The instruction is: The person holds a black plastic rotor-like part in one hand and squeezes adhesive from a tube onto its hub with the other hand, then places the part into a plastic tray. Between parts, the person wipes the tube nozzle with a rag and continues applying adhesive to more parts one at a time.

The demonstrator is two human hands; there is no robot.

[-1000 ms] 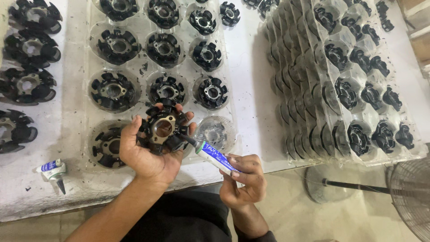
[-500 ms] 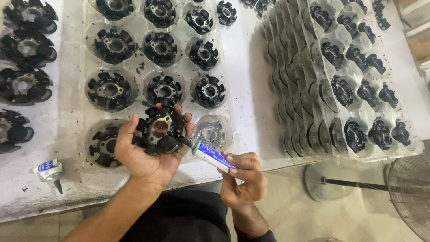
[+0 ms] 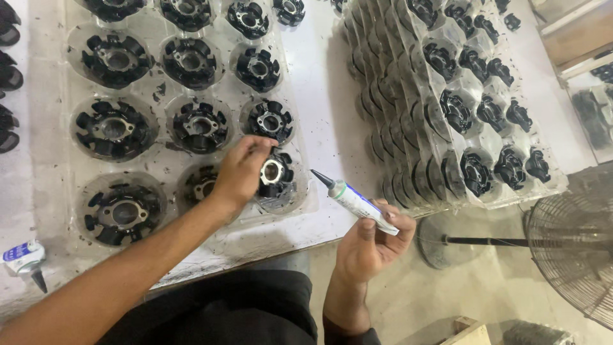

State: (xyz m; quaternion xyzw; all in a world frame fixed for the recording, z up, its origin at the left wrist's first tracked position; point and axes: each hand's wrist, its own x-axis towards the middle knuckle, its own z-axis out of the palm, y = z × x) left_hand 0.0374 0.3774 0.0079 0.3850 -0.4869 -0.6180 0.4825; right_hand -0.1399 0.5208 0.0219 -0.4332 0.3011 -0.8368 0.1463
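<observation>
My left hand [image 3: 239,172] reaches over a clear plastic tray [image 3: 167,163] and grips a black round part with a metal centre [image 3: 276,174], which sits in the tray's near right pocket. My right hand [image 3: 373,243] holds a white tube with a black pointed nozzle [image 3: 352,200] just off the table's front edge, nozzle aimed up and left toward that part, a short gap away. The other tray pockets hold similar black round parts [image 3: 113,128].
A tall stack of clear trays filled with black parts [image 3: 447,96] stands on the right of the white table. A second small tube [image 3: 22,259] lies at the near left edge. A floor fan [image 3: 575,243] stands at the lower right.
My left hand has moved the black part from in front of me down into the near right pocket. The tube's nozzle has come off the part and drawn back to the right.
</observation>
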